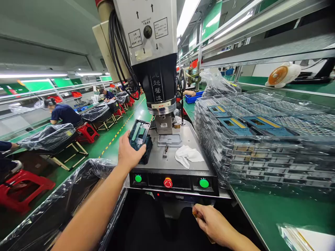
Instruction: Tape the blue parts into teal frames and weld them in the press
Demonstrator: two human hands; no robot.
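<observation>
My left hand (128, 152) is closed on a dark rectangular plastic housing (139, 135) with cut-outs, held tilted. It is above a stack of similar dark parts (147, 152) at the left of the metal worktop. My right hand (212, 220) is low in front of the machine, near my lap. Its fingers are closed around a thin amber-brown flat piece (195, 213), mostly hidden by the hand. Beneath the head of the ultrasonic press (158, 83) lies a shallow grey fixture (169, 140). A small metal piece (165, 151) and a white cloth (187, 155) are in front of it.
Two green buttons (204, 183) flank a red stop button (168, 182) on the front panel. Tall stacked clear trays (240, 153) stand at right, some holding blue-grey parts. A plastic-lined bin (78, 198) is at left. A fan (284, 74) stands behind. Other people sit farther left.
</observation>
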